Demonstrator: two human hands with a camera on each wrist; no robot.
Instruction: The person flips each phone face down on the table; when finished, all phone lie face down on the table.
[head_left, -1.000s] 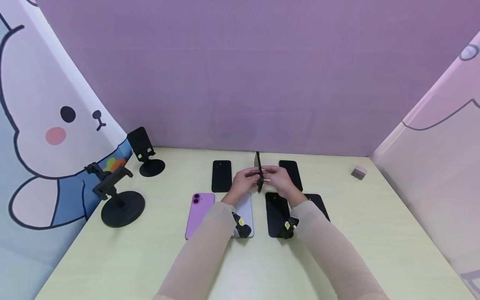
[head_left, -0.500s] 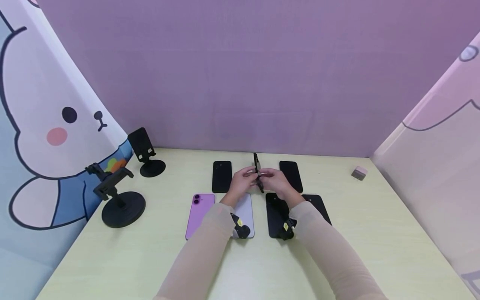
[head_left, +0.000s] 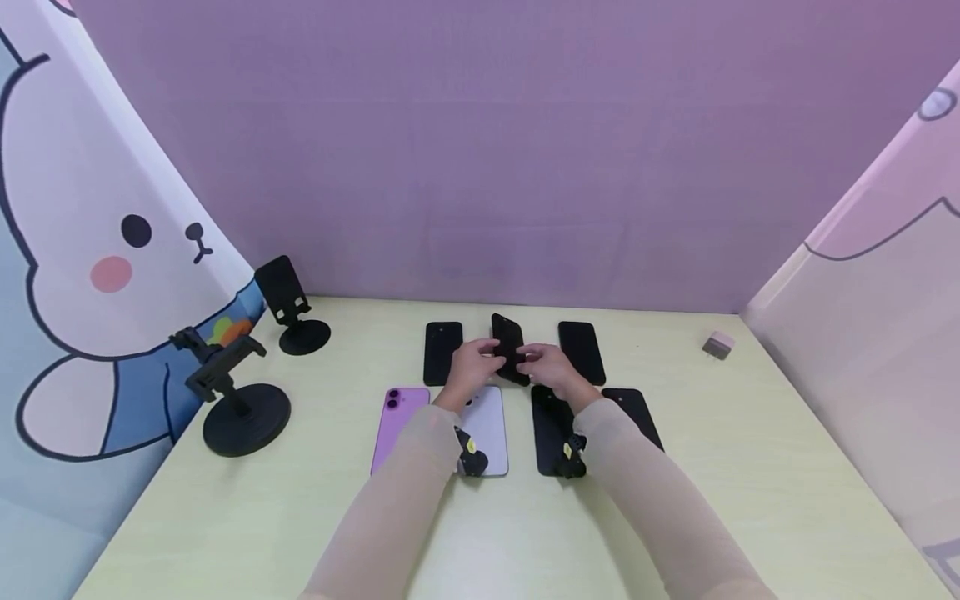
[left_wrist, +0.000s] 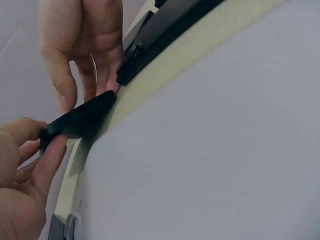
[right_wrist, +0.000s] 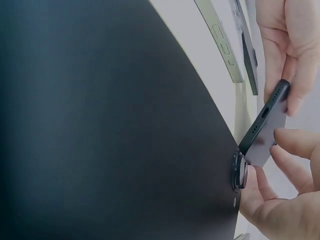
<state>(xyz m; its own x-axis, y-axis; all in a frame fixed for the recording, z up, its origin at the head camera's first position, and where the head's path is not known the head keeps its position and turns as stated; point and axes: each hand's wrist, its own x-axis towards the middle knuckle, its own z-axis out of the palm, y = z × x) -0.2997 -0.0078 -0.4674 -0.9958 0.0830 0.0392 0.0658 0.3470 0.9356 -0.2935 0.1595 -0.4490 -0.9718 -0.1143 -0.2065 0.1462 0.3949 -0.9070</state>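
Note:
A dark smartphone (head_left: 507, 346) is tilted up off the table between the two hands, one broad face turned towards the head camera. My left hand (head_left: 468, 371) pinches one long side of it; in the left wrist view its fingertips lie on both faces. On the opposite side, my right hand (head_left: 551, 368) holds the phone with curved fingertips at its edge and face. The phone's short end with the charging port (right_wrist: 265, 112) shows in the right wrist view. Close below the hands lie a pale lavender phone (head_left: 491, 429) and a black phone (head_left: 551, 433).
Black phones lie at the back left (head_left: 442, 354), back right (head_left: 581, 352) and front right (head_left: 633, 412). A purple phone (head_left: 400, 421) is front left. Two black phone stands, one near (head_left: 246, 419) and one far (head_left: 303, 337), occupy the left. A small pink-grey block (head_left: 717, 345) sits far right.
The held smartphone has turned from nearly edge-on to showing its broad dark face, and its top sits slightly lower and further left. Both hands have shifted their fingers around it.

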